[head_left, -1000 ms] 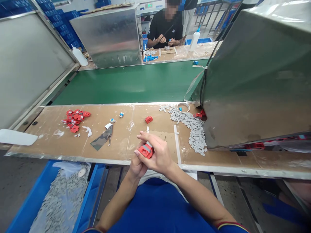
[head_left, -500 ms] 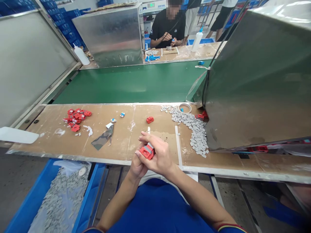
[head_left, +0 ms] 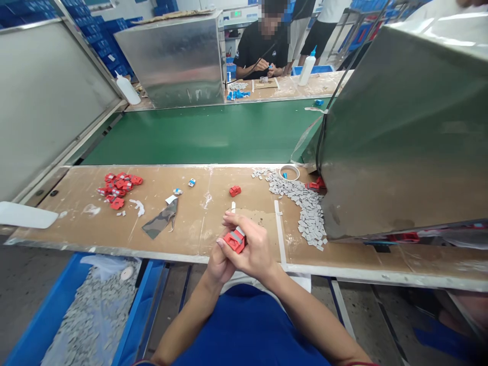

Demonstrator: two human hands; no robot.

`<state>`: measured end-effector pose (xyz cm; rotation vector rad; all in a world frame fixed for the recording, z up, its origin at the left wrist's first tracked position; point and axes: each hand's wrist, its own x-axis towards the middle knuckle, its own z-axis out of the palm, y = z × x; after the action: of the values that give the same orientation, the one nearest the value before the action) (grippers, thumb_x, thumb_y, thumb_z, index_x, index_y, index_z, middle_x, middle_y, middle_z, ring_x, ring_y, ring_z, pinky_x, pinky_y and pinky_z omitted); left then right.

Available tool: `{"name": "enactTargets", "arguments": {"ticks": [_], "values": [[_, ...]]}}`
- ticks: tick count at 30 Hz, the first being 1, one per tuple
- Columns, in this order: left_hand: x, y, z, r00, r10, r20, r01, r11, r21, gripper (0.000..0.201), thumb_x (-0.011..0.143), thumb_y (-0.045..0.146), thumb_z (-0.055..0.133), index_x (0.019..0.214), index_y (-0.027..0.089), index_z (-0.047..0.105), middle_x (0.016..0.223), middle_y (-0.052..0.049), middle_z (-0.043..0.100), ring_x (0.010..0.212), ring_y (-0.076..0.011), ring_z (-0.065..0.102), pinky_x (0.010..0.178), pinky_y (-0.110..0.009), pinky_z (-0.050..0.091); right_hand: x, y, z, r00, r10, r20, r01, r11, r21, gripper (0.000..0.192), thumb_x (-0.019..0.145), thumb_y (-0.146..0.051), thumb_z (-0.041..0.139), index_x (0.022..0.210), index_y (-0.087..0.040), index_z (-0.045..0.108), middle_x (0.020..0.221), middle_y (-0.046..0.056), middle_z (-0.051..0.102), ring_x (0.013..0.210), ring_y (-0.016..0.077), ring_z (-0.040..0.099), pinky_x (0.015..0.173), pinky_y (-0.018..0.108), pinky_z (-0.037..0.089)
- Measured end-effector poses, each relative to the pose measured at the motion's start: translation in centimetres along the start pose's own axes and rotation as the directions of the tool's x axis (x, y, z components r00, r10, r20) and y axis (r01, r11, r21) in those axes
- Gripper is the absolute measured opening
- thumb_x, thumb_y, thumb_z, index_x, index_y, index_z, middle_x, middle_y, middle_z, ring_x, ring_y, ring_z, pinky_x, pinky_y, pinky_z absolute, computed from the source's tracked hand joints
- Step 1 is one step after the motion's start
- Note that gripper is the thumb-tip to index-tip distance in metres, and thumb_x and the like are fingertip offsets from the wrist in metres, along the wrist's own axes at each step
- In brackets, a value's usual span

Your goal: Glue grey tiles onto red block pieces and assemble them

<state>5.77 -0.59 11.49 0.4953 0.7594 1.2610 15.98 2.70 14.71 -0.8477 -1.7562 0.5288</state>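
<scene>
A small red plastic part [head_left: 234,241] with a grey piece on its upper side is held close to the table's front edge. My right hand [head_left: 254,248] curls round it, thumb at the near side and fingers over the far side. My left hand [head_left: 220,263] is closed against the same part from below and left, most of its fingers hidden. Beyond my hands lies another red part [head_left: 235,190] on the brown tabletop [head_left: 206,223]. To the right spreads a heap of small grey flat pieces [head_left: 310,216].
A pile of red parts [head_left: 118,187] lies at the left, near a camouflage cloth scrap [head_left: 162,219] and a white bottle [head_left: 28,214]. A tape roll [head_left: 289,173] sits by the metal box [head_left: 404,142]. A green belt [head_left: 206,134] separates me from a seated co-worker [head_left: 261,51].
Both hands have shifted slightly right with the red part, which is tilted a little differently. A person standing in the background has moved left.
</scene>
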Motion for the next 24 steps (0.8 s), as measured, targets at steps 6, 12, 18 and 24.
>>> {"name": "enactTargets", "arguments": {"ticks": [6,12,18,24], "values": [[0.77,-0.41,0.10,0.998,0.016,0.055,-0.015,1.000,-0.024,0.055,0.070,0.061,0.088,0.098,0.017,0.069,0.089,-0.004,0.070,0.089,-0.0243,0.070,0.088,-0.037,0.058,0.08,0.11,-0.59,0.999,0.038,-0.003,-0.038,0.999,0.010,0.029,0.092,-0.032,0.066,0.118,-0.018,0.064,0.096,0.009,0.078,0.086,0.0222,0.077,0.077,0.034,0.063],[1.06,-0.75,-0.15,0.995,0.029,0.095,-0.024,0.998,-0.051,0.056,0.075,0.060,0.085,0.106,0.017,0.069,0.088,-0.004,0.070,0.081,-0.0207,0.068,0.080,-0.032,0.057,0.01,0.14,-0.69,0.999,0.051,0.009,-0.051,0.999,0.010,0.029,0.093,-0.031,0.065,0.120,-0.019,0.063,0.098,0.009,0.077,0.087,0.0223,0.077,0.077,0.033,0.063],[1.09,-0.63,0.00,0.992,0.033,0.121,-0.028,0.999,-0.041,0.060,0.076,0.063,0.082,0.111,0.016,0.069,0.089,-0.006,0.071,0.097,-0.0290,0.071,0.092,-0.040,0.057,-0.02,0.18,-0.64,0.998,0.055,0.011,-0.055,0.998,0.005,0.029,0.094,-0.032,0.066,0.119,-0.019,0.063,0.098,0.009,0.077,0.087,0.0224,0.077,0.077,0.033,0.064],[1.00,-0.71,-0.16,0.993,0.043,0.110,-0.039,0.999,-0.037,0.070,0.076,0.062,0.082,0.127,0.017,0.066,0.100,-0.008,0.074,0.102,-0.0294,0.071,0.097,-0.041,0.056,-0.25,0.20,-0.49,0.999,0.033,0.009,-0.033,0.999,-0.019,0.032,0.092,-0.030,0.067,0.122,-0.020,0.062,0.106,0.011,0.079,0.101,0.0265,0.078,0.090,0.040,0.064]]}}
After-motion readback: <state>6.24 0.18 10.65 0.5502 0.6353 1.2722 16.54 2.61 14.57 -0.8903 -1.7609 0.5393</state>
